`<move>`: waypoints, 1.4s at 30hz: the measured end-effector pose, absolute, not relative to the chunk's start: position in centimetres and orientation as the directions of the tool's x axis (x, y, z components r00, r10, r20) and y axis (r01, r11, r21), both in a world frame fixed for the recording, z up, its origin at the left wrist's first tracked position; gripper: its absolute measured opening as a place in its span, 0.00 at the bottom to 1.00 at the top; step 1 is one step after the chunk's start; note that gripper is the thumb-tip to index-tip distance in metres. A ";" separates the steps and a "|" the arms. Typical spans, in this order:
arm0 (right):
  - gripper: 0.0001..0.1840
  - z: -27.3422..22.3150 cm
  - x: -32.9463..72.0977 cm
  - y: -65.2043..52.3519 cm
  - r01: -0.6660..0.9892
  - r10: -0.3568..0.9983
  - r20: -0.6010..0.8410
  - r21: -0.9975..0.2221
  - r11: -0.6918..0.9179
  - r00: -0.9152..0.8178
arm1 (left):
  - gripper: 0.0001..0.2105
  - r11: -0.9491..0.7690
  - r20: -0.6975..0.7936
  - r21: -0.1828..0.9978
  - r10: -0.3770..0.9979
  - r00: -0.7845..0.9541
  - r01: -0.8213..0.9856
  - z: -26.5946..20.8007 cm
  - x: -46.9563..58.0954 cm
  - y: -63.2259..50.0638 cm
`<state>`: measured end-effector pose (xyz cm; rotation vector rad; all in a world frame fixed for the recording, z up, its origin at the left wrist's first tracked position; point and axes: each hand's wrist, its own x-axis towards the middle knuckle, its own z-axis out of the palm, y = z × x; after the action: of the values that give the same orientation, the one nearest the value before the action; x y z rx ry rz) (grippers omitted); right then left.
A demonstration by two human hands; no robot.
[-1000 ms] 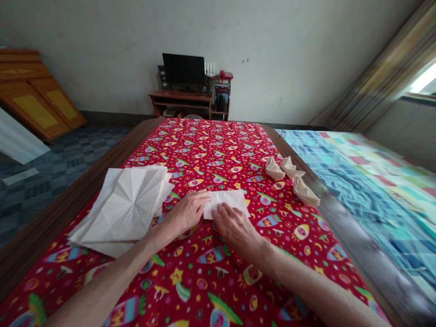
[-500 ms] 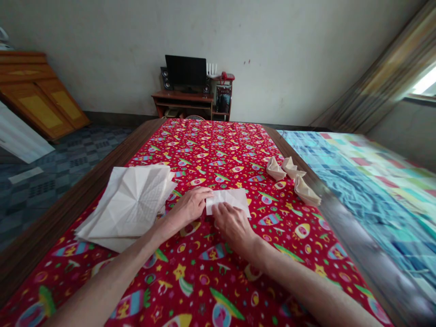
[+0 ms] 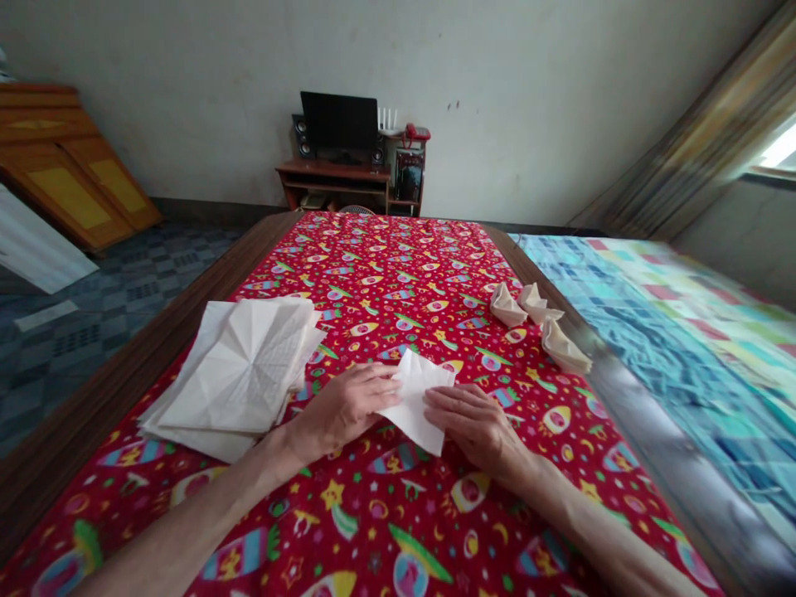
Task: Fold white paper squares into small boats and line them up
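Observation:
A small folded sheet of white paper (image 3: 418,408) is tilted between my two hands, just over the red patterned cloth. My left hand (image 3: 356,400) grips its left edge, fingers pressed together and the thumb partly hidden. On the other side, my right hand (image 3: 476,421) holds the right edge, its fingers lying over the paper and its thumb out of sight. Left of my hands lies a stack of creased white paper sheets (image 3: 240,373). Three folded paper boats (image 3: 508,306) sit at the right side of the cloth.
The red cloth (image 3: 398,274) covers a table with dark wooden edges (image 3: 205,286). To the right is a bed (image 3: 597,282) with blue checked bedding. A desk with a monitor (image 3: 340,126) stands by the far wall, and a wooden cabinet (image 3: 75,166) is at the left.
The folded paper has turned from lying lengthwise to a slanted, upright-looking position and come nearer to me. My right hand has moved right to its edge; my left hand has come closer.

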<state>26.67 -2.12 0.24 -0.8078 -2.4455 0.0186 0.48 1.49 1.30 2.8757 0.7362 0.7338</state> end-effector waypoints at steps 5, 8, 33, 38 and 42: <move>0.14 0.4 27.5 -3.4 0.640 0.630 0.465 -0.160 0.751 -0.622 | 0.11 -0.879 0.437 0.155 0.471 0.766 0.452 1.2 0.8 -1.0; 0.13 0.2 27.6 -4.1 0.668 0.676 0.414 -0.190 0.719 -0.610 | 0.10 -0.875 0.401 0.218 0.484 0.778 0.432 1.2 0.9 -1.7; 0.24 0.4 26.2 -3.3 0.852 0.981 0.131 -0.488 0.190 -0.144 | 0.09 -0.511 0.316 0.551 0.860 0.402 0.660 0.0 3.5 0.2; 0.25 0.6 26.3 -2.5 0.886 0.991 0.055 -0.444 0.135 -0.124 | 0.09 -0.494 0.314 0.510 0.869 0.383 0.704 -0.1 3.8 0.1; 0.23 0.5 26.4 -2.6 0.855 0.989 0.079 -0.498 0.146 -0.123 | 0.09 -0.514 0.315 0.498 0.858 0.406 0.699 -0.1 3.7 0.3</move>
<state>26.43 -2.60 0.49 -1.7653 -2.0412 0.4709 3.70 0.30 -0.13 2.3789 1.3578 0.7887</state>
